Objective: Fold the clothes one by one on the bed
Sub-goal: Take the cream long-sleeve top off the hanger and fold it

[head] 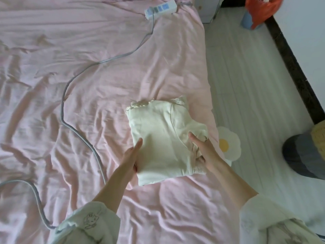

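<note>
A cream garment (163, 138), folded into a thick rectangle with a frilly edge at its far end, lies on the pink bed sheet (88, 85) near the bed's right edge. My left hand (131, 157) presses flat against the bundle's left side, fingers straight, thumb tucked under the near corner. My right hand (205, 152) holds the bundle's right side, fingers over the top and thumb in the loose folds. Both hands clasp the garment between them.
A white power strip (161, 8) lies at the top of the bed, and its grey cable (77, 131) snakes down the sheet to the left of the garment. On the floor to the right are an egg-shaped mat (228, 147), a grey cushion (304, 155) and an orange bag (260, 11).
</note>
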`<action>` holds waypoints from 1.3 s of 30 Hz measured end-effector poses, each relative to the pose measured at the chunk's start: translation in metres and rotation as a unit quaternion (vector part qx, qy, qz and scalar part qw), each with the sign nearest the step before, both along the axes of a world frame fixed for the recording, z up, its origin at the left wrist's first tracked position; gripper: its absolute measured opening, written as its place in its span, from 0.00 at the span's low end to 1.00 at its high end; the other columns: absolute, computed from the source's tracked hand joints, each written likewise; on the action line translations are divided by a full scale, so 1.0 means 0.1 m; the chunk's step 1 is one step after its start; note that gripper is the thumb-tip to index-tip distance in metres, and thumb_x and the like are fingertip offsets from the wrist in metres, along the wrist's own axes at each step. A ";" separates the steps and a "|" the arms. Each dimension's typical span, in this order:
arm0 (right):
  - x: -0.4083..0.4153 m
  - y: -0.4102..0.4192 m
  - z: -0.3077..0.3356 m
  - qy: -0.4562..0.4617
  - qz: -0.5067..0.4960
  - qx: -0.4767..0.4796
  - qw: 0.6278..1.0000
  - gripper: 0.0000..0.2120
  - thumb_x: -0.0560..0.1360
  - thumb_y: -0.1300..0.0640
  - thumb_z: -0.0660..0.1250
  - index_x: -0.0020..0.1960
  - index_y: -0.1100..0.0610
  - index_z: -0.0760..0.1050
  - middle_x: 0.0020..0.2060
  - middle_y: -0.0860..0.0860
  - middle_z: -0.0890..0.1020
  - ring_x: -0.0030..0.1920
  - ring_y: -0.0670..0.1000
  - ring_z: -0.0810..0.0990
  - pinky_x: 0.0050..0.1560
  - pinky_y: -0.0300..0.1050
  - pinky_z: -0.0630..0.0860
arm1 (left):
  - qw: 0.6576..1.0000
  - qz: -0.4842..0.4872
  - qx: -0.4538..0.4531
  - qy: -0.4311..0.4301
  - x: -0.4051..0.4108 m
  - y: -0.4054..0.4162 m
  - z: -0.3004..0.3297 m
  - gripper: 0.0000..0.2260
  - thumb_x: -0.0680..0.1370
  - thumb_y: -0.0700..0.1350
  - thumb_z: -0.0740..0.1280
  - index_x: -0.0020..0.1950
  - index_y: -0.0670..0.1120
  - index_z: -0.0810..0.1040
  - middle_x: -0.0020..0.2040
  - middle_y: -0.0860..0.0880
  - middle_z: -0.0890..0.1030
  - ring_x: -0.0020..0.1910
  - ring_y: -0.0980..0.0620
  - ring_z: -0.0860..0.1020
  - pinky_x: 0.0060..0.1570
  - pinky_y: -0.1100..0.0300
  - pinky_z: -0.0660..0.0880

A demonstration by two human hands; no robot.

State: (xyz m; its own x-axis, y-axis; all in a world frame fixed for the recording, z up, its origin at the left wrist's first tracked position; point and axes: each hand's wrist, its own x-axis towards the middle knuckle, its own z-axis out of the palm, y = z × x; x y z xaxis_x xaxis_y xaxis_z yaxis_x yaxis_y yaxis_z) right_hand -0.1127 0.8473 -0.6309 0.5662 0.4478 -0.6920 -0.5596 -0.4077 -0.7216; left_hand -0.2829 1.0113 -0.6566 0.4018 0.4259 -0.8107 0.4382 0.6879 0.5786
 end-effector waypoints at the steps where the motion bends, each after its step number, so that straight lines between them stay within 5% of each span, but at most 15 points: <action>1: 0.03 0.04 0.02 0.020 0.002 0.005 1.000 0.19 0.69 0.42 0.71 0.55 0.51 0.78 0.49 0.52 0.85 0.49 0.53 0.84 0.53 0.53 0.79 | 1.000 0.006 -0.002 -0.012 0.04 0.04 0.05 0.36 0.60 0.67 0.74 0.61 0.46 0.78 0.56 0.44 0.82 0.56 0.44 0.80 0.60 0.44 0.74; 3: 0.06 0.09 0.07 0.083 -0.006 0.011 0.996 0.25 0.66 0.40 0.73 0.57 0.53 0.78 0.50 0.52 0.85 0.51 0.54 0.83 0.55 0.53 0.78 | 0.999 0.001 -0.018 -0.035 0.13 0.09 0.21 0.30 0.66 0.62 0.72 0.61 0.46 0.78 0.56 0.45 0.82 0.56 0.44 0.80 0.57 0.47 0.76; 7: -0.03 0.02 0.31 0.187 -0.029 0.052 0.981 0.09 0.73 0.54 0.68 0.50 0.57 0.80 0.43 0.54 0.85 0.47 0.54 0.83 0.51 0.48 0.77 | 0.996 -0.043 -0.048 -0.063 0.08 0.20 0.50 0.18 0.72 0.51 0.70 0.59 0.44 0.78 0.53 0.44 0.83 0.54 0.44 0.80 0.57 0.48 0.75; 10: -0.14 -0.14 0.51 0.187 -0.060 0.067 0.978 0.09 0.71 0.59 0.69 0.51 0.60 0.80 0.41 0.56 0.85 0.48 0.57 0.82 0.59 0.54 0.74 | 0.987 -0.116 -0.035 -0.110 -0.03 0.24 0.82 0.27 0.64 0.48 0.78 0.60 0.41 0.78 0.56 0.43 0.82 0.56 0.44 0.80 0.55 0.51 0.77; 12: -0.23 -0.29 0.75 0.170 -0.082 0.081 0.979 0.15 0.69 0.59 0.70 0.56 0.60 0.79 0.44 0.57 0.85 0.52 0.58 0.82 0.61 0.60 0.73 | 0.978 -0.166 0.001 -0.123 -0.07 0.21 1.08 0.37 0.53 0.50 0.83 0.58 0.39 0.78 0.56 0.43 0.82 0.56 0.45 0.80 0.55 0.53 0.77; 15: -0.30 -0.52 1.18 0.154 -0.117 0.131 0.972 0.16 0.69 0.59 0.70 0.56 0.60 0.79 0.49 0.58 0.84 0.50 0.57 0.83 0.54 0.56 0.76 | 0.955 -0.242 0.066 -0.159 -0.08 0.13 1.50 0.39 0.51 0.51 0.83 0.58 0.38 0.78 0.55 0.44 0.83 0.55 0.48 0.80 0.53 0.58 0.77; 20: -0.38 -1.06 2.15 0.043 -0.122 0.211 0.969 0.13 0.76 0.59 0.62 0.60 0.57 0.76 0.51 0.56 0.84 0.51 0.55 0.83 0.50 0.49 0.77 | 0.897 -0.324 0.224 -0.202 0.13 -0.24 2.36 0.16 0.71 0.33 0.71 0.58 0.36 0.76 0.49 0.43 0.83 0.46 0.51 0.81 0.40 0.68 0.77; 23: -0.45 -1.57 2.68 -0.029 -0.145 0.233 0.961 0.16 0.76 0.58 0.64 0.63 0.55 0.74 0.57 0.55 0.81 0.57 0.56 0.80 0.56 0.52 0.75 | 0.837 -0.323 0.399 -0.192 0.36 -0.61 2.85 0.11 0.70 0.41 0.75 0.47 0.37 0.79 0.43 0.47 0.79 0.43 0.50 0.77 0.40 0.64 0.71; 26: -0.46 -2.02 3.06 -0.135 -0.203 0.213 0.946 0.19 0.73 0.56 0.68 0.64 0.54 0.74 0.56 0.53 0.82 0.58 0.55 0.80 0.60 0.54 0.74 | 0.789 -0.308 0.471 -0.247 0.57 -0.98 3.29 0.08 0.69 0.44 0.76 0.42 0.45 0.78 0.58 0.49 0.72 0.57 0.51 0.72 0.53 0.61 0.68; 29: -0.47 -2.48 3.42 -0.235 -0.265 0.185 0.917 0.20 0.71 0.53 0.71 0.61 0.54 0.75 0.54 0.53 0.83 0.55 0.55 0.81 0.59 0.53 0.75 | 0.774 -0.329 0.428 -0.330 0.77 -1.35 3.73 0.11 0.71 0.47 0.73 0.53 0.47 0.80 0.67 0.56 0.71 0.67 0.56 0.68 0.63 0.61 0.64; 31: -0.44 -2.91 3.65 -0.277 -0.292 0.194 0.895 0.20 0.70 0.52 0.72 0.60 0.56 0.76 0.53 0.54 0.83 0.54 0.55 0.82 0.57 0.51 0.76 | 0.786 -0.337 0.337 -0.395 0.90 -1.78 4.05 0.13 0.67 0.54 0.74 0.46 0.48 0.85 0.63 0.54 0.76 0.66 0.55 0.71 0.67 0.57 0.64; 34: -0.35 -3.58 3.92 -0.296 -0.343 0.213 0.866 0.34 0.62 0.47 0.73 0.64 0.58 0.72 0.55 0.56 0.82 0.55 0.56 0.81 0.59 0.54 0.75 | 0.779 -0.338 0.250 -0.465 1.11 -2.53 4.42 0.20 0.58 0.60 0.76 0.42 0.47 0.85 0.46 0.48 0.85 0.47 0.50 0.82 0.49 0.56 0.76; 39: -0.09 -4.62 4.18 -0.306 -0.344 0.286 0.840 0.13 0.72 0.49 0.65 0.52 0.56 0.80 0.49 0.54 0.84 0.52 0.53 0.82 0.60 0.52 0.73 | 0.709 -0.425 0.190 -0.529 1.50 -3.65 4.60 0.25 0.62 0.56 0.77 0.57 0.53 0.79 0.56 0.49 0.82 0.55 0.50 0.81 0.50 0.54 0.80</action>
State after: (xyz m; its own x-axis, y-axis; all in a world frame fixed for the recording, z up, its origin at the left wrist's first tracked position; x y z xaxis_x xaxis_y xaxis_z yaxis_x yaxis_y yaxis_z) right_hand -0.1219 0.3854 -0.2133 0.9988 0.0289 0.0397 0.0262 0.3716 -0.9280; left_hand -0.1324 0.6463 -0.1970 0.9425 -0.2281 0.2443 -0.2165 0.1402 0.9662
